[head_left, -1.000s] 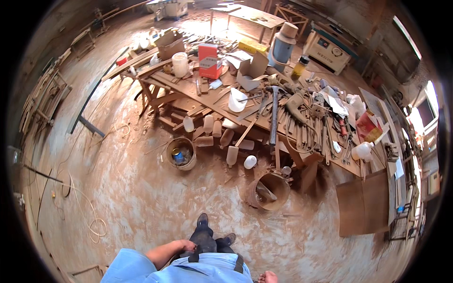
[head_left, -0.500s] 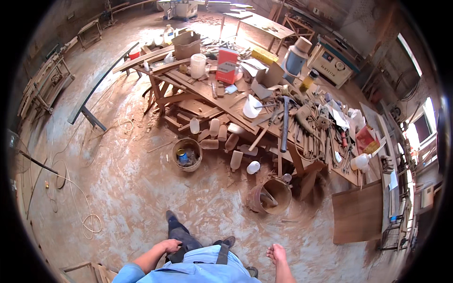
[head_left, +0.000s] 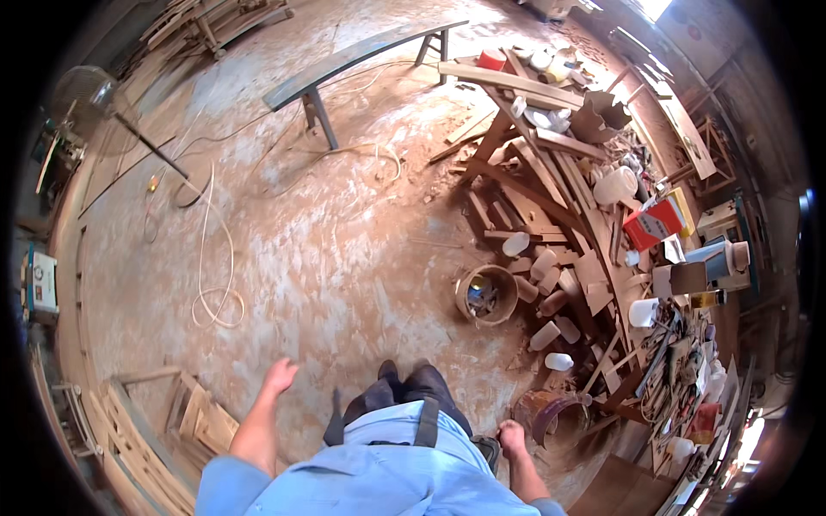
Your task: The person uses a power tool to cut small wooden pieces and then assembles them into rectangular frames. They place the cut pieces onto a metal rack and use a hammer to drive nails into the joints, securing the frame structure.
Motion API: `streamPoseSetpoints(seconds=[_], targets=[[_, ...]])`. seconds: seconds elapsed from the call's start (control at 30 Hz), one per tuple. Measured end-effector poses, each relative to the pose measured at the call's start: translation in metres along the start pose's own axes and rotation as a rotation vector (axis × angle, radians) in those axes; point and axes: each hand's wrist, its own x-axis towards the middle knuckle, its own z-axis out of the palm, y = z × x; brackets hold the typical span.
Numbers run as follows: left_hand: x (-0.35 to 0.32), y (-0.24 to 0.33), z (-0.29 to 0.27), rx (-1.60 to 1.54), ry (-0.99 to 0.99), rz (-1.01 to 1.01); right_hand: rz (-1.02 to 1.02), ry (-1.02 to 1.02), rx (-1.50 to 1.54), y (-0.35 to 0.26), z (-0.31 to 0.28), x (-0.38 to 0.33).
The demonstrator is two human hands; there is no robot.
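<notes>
My left hand (head_left: 280, 376) hangs out in front of my body on the left, over the dusty floor, its fingers curled in and nothing showing in them. Close to my right hip, my right hand (head_left: 513, 437) is a loose fist that touches nothing. The nearest thing to it is a brown bucket (head_left: 544, 420) on the floor just to its right. Farther ahead stands another bucket (head_left: 465, 301) with scraps and a can inside. Several plastic bottles (head_left: 545, 335) lie beside it, under a cluttered workbench.
The wooden workbench (head_left: 551, 196) on the right bears tools, a red box (head_left: 652, 225) and containers. A long narrow bench (head_left: 361, 62) stands far ahead. A pale hose (head_left: 203, 258) loops across the floor. Wooden frames (head_left: 202, 413) are at near left, a standing fan (head_left: 86, 95) at far left.
My view has turned left, so the workbench and buckets now sit farther right. My left hand has swung outward from my thigh; my right hand is closer to my hip.
</notes>
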Motion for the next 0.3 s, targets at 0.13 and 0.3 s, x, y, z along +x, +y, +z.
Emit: streamPoseSetpoints(seconds=[0.13,0.3], targets=[[0.014,-0.032,-0.019,-0.128,-0.012,-0.061,-0.045,-0.096,0.068,-0.099,0.04,0.085],[0.053,0.036,-0.085,-0.418,-0.237,-0.446,-0.138,-0.04,-0.098,-0.181,0.113,0.183]])
